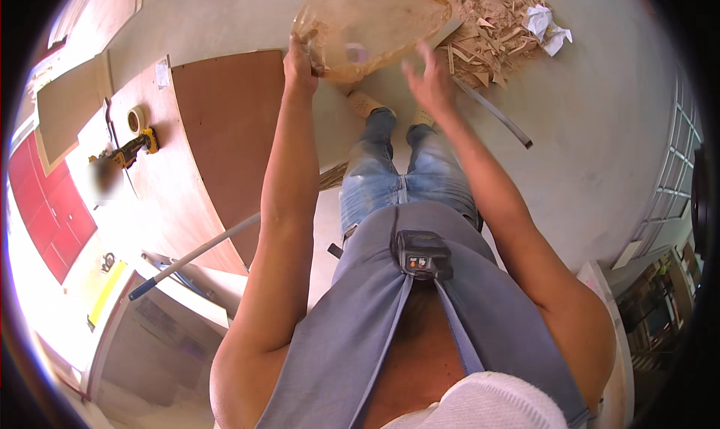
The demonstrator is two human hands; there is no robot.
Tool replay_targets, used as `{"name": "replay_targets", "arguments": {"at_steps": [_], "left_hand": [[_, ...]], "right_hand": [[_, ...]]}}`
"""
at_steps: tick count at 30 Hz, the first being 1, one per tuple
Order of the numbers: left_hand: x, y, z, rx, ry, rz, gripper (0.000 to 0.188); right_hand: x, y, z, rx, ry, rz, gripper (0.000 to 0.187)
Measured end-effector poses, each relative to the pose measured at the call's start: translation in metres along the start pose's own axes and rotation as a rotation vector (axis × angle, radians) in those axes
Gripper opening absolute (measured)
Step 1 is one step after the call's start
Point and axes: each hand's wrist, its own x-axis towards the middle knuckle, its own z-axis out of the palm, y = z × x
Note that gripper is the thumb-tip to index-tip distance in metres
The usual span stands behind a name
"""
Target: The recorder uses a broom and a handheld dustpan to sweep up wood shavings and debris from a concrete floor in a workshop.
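Standing over the concrete floor [600, 151], the person is holding up one clear plastic bag [371, 24], brownish with dust, with a little pale debris lying in its lower part; I cannot tell what else is inside. Their left hand [300, 63] is clenching the bag's rim at its left edge, fingers wrapped tight around the gathered plastic. Their right hand [429, 80] is hanging just beside the bag's lower right edge, fingers spread and released, gripping nothing. Beyond the bag, one heap of wood scraps [495, 24] is lying on the floor, with one crumpled white paper [547, 28] at its right side and one long grey strip [495, 114] running out from it toward the right. To the left, one wide brown board [225, 136] is lying with its curved edge close to the person's left leg, and on the pale panel [142, 196] beside it I am seeing one yellow power drill [127, 151] and one roll of tape [136, 118]. One long pole [195, 255] is leaning across the board's near edge. Open floor is stretching to the right, well apart from everything.
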Motion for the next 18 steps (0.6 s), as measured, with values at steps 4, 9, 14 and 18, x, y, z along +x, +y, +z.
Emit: {"name": "replay_targets", "arguments": {"at_steps": [4,9,14,18], "left_hand": [[-0.004,-0.033,0.049,0.029,-0.005,0.104,0.047],[-0.010,-0.042,0.068,0.198,-0.043,0.109,0.046],[-0.011,-0.058,0.100,0.278,-0.130,0.038,0.047],[0.004,-0.056,0.096,0.286,-0.123,0.033,0.047]], "right_hand": [[-0.113,0.123,0.005,0.224,-0.373,0.526,0.086],[-0.102,0.166,0.005,0.266,0.479,0.890,0.098],[-0.041,0.219,0.005,0.798,1.104,1.112,0.086],[-0.019,0.257,-0.022,1.045,1.443,1.074,0.060]]}}
